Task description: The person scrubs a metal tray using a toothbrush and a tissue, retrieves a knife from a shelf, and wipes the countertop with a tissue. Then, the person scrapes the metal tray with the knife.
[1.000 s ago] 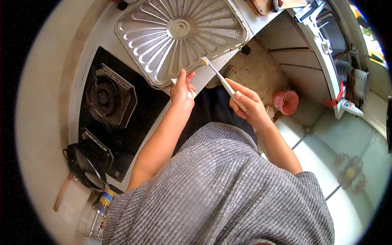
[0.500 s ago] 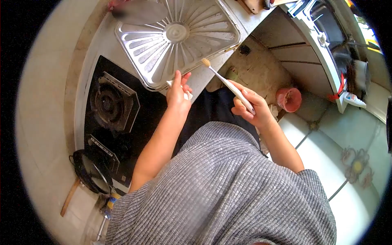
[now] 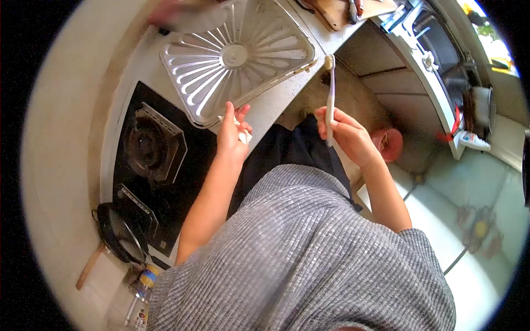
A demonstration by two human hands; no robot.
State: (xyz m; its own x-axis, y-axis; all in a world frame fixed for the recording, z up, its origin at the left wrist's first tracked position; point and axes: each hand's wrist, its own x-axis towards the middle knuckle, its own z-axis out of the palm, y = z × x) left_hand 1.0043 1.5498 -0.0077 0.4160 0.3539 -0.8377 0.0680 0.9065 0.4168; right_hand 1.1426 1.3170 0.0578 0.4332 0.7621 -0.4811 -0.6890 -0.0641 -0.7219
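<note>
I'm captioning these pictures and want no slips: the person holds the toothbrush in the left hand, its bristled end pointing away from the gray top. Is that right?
Not quite: the head view shows the toothbrush in the right hand, not the left hand. Its bristled end does point away from the gray top.

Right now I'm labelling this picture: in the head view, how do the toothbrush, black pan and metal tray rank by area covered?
1. Metal tray
2. Black pan
3. Toothbrush, long but thin
</note>
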